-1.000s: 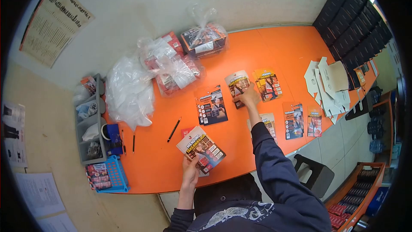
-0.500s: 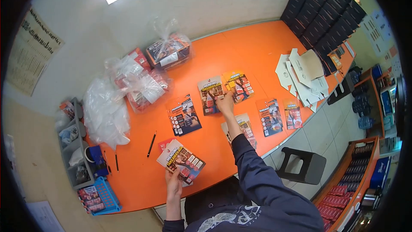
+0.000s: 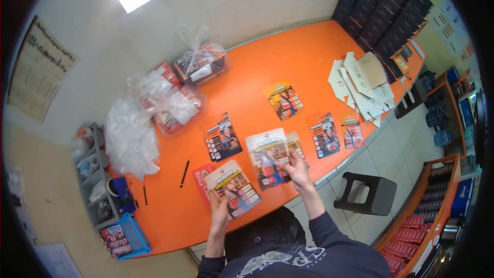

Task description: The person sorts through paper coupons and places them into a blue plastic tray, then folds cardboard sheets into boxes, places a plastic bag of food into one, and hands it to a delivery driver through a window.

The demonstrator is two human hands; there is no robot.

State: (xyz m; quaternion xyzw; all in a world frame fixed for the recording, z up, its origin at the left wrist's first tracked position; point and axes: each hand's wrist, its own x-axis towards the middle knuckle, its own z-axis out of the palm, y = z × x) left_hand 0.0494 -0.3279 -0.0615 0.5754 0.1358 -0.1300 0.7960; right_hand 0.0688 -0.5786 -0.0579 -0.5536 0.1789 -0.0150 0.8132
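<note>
My left hand (image 3: 219,207) grips a printed card (image 3: 237,190) with a pale top and yellow lettering, near the table's front edge. A red card (image 3: 202,179) shows partly from under it. In my right hand (image 3: 298,171) is a similar printed card (image 3: 265,154), raised just right of the first. Behind the right-hand card, another yellow-lettered card (image 3: 296,144) on the table is mostly covered. Dark cards (image 3: 222,136) lie beyond my left hand. Farther off rest yellow-orange cards (image 3: 284,101), with dark cards (image 3: 325,135) and an orange card (image 3: 353,131) to the right.
On the orange table (image 3: 257,67) stand plastic-bagged packs (image 3: 172,105), clear bags (image 3: 131,136) and stacked black boxes (image 3: 378,7). Flattened white cartons (image 3: 360,87) lie right. A pencil (image 3: 184,172), grey organizer (image 3: 92,175) and blue basket (image 3: 135,237) are left. A black stool (image 3: 366,195) stands beside the table.
My right hand has lifted a yellow-lettered card from the far middle of the table and brought it nearer to me. My left hand has shifted slightly right with its card.
</note>
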